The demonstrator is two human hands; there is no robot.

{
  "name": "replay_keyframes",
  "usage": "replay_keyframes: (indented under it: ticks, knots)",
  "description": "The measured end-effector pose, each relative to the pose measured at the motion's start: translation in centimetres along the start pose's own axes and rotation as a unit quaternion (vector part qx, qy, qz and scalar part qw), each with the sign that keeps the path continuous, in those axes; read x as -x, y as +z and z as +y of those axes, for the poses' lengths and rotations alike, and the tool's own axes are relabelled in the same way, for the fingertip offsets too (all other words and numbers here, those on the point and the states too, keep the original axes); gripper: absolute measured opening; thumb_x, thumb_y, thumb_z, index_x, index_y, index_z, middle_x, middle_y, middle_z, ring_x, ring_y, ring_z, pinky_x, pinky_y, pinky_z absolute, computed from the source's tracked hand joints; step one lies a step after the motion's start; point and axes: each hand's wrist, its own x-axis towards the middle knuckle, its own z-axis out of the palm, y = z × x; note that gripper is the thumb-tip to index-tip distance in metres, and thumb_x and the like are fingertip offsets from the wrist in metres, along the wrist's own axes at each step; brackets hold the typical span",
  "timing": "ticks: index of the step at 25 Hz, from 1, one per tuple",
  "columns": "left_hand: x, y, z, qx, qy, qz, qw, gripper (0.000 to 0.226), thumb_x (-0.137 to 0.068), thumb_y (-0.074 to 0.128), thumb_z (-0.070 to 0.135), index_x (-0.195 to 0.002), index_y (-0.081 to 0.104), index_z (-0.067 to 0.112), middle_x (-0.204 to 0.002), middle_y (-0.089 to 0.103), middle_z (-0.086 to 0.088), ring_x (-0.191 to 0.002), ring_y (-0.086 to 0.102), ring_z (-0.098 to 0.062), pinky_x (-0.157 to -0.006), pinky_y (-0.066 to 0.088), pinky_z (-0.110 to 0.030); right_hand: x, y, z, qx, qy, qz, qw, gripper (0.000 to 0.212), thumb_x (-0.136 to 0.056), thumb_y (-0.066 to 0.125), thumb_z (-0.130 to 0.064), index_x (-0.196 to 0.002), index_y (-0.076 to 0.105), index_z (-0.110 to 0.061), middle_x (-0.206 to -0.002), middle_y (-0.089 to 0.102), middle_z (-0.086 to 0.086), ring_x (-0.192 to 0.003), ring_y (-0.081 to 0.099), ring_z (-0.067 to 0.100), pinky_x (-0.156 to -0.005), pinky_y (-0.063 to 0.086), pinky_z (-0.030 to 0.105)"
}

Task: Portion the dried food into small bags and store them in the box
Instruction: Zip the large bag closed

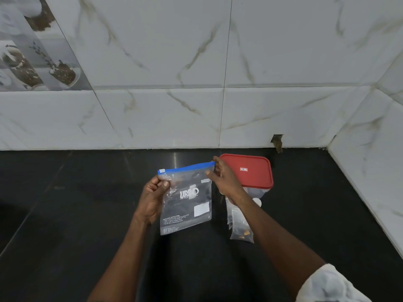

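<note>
I hold a clear zip bag (187, 201) with a blue slider strip and white print upright above the black counter. My left hand (153, 196) pinches its top left corner just under the strip. My right hand (222, 177) pinches the top right end of the strip. A box (250, 173) with a red lid, lid on, stands just right of the bag, partly behind my right wrist. Small clear bags (239, 227) with a few brown pieces of dried food lie on the counter under my right forearm.
The black counter (87, 214) runs to a marble-tiled wall (174, 105) at the back and another wall (370, 171) at the right. A small white cap-like thing (257, 201) shows beside the box.
</note>
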Motion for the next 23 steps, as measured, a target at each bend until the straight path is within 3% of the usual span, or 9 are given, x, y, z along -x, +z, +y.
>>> replay_keyframes:
  ticks: [3, 6, 9, 11, 14, 17, 23]
  knots:
    - [-0.1, 0.1, 0.0, 0.0, 0.009, 0.002, 1.0, 0.009, -0.084, 0.064, 0.004, -0.094, 0.063, 0.005, -0.08, 0.073, -0.004, -0.07, 0.07, -0.013, -0.072, 0.06, -0.029, -0.6, -0.4, -0.2, -0.027, -0.044, 0.042, 0.998, 0.032, -0.092, 0.064, -0.008, -0.124, 0.061, -0.013, -0.113, 0.071, 0.004, -0.107, 0.067, 0.02, -0.094, 0.054, 0.034]
    - [-0.3, -0.2, 0.4, -0.056, 0.041, 0.039, 0.997, 0.024, -0.074, 0.084, 0.024, -0.092, 0.071, 0.014, -0.088, 0.076, -0.001, -0.082, 0.07, -0.011, -0.081, 0.057, -0.024, -0.2, -1.1, -0.6, -0.039, -0.07, 0.078, 0.994, 0.018, -0.089, 0.066, -0.002, -0.104, 0.069, -0.011, -0.097, 0.075, 0.005, -0.091, 0.071, 0.015, -0.083, 0.055, 0.033]
    - [-0.7, 0.6, 1.1, -0.135, 0.09, 0.093, 0.982, 0.01, -0.083, 0.073, 0.004, -0.084, 0.074, 0.013, -0.079, 0.076, 0.005, -0.074, 0.068, -0.005, -0.075, 0.055, -0.018, 0.3, -2.1, -1.1, -0.035, -0.091, 0.085, 0.992, 0.023, -0.086, 0.068, 0.0, -0.089, 0.071, -0.023, -0.089, 0.074, 0.002, -0.084, 0.069, 0.014, -0.082, 0.055, 0.037]
    - [-0.8, 1.4, 1.3, -0.164, 0.103, 0.107, 0.975, 0.016, -0.086, 0.068, -0.007, -0.085, 0.072, 0.009, -0.075, 0.075, 0.007, -0.071, 0.067, -0.003, -0.073, 0.054, -0.016, 1.0, -2.6, -1.0, -0.031, -0.098, 0.091, 0.99, 0.019, -0.086, 0.068, -0.001, -0.09, 0.072, -0.02, -0.089, 0.075, 0.002, -0.084, 0.071, 0.017, -0.08, 0.056, 0.034]
    - [-0.7, 1.7, 0.8, -0.184, 0.094, 0.123, 0.971, 0.013, -0.085, 0.07, -0.006, -0.091, 0.073, 0.005, -0.08, 0.076, 0.005, -0.076, 0.067, -0.005, -0.078, 0.054, -0.02, 1.9, -2.5, -0.5, 0.068, -0.076, 0.096, 0.99, 0.01, -0.087, 0.069, -0.005, -0.093, 0.074, -0.01, -0.08, 0.073, 0.009, -0.07, 0.064, 0.015, -0.07, 0.052, 0.032]
    - [-0.4, 1.8, 0.6, -0.18, 0.085, 0.152, 0.968, 0.016, -0.084, 0.071, -0.009, -0.095, 0.072, 0.002, -0.082, 0.077, 0.003, -0.077, 0.069, -0.005, -0.079, 0.055, -0.02, 2.3, -2.4, -0.6, 0.067, -0.087, 0.119, 0.987, 0.009, -0.088, 0.068, -0.006, -0.092, 0.074, -0.011, -0.078, 0.073, 0.011, -0.063, 0.062, 0.008, -0.067, 0.052, 0.029]
    - [0.1, 2.4, 0.6, -0.175, 0.085, 0.165, 0.967, 0.022, -0.084, 0.069, -0.011, -0.105, 0.071, -0.004, -0.081, 0.078, 0.004, -0.076, 0.07, -0.005, -0.079, 0.057, -0.018, 2.2, -2.8, -0.4, 0.111, -0.083, 0.101, 0.985, 0.006, -0.087, 0.069, -0.011, -0.089, 0.075, -0.012, -0.073, 0.072, 0.006, -0.064, 0.063, 0.015, -0.066, 0.05, 0.03]
